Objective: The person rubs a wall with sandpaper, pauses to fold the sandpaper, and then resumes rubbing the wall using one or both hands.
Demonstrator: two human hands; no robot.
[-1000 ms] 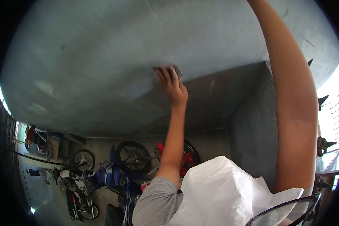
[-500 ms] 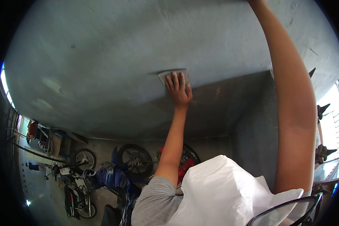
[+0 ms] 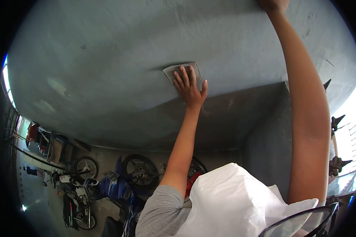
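Observation:
My left hand (image 3: 190, 89) lies against a grey painted wall (image 3: 118, 67), pressing a folded beige-grey sheet of sandpaper (image 3: 171, 73) to it. Its fingers are flat on the sheet, and the thumb sticks out to the side. The sheet's edges curl a little off the wall. At the top edge of the view, my right hand (image 3: 276, 4) is high up by the wall. Only its wrist end shows; the fingers are cut off, so what it holds or touches is hidden.
A darker wall recess (image 3: 209, 118) lies below the sheet. Beneath, a blue motorcycle (image 3: 116, 185) and another motorcycle (image 3: 77, 201) are parked on the floor. Dark pointed metal fittings (image 3: 338, 166) line a bright opening at right. White cloth (image 3: 229, 201) and glasses (image 3: 304, 221) fill the lower foreground.
My left hand has slid slightly up the wall with the sandpaper, and its thumb has spread away from the fingers. More of my right hand shows at the top; the view has shifted slightly.

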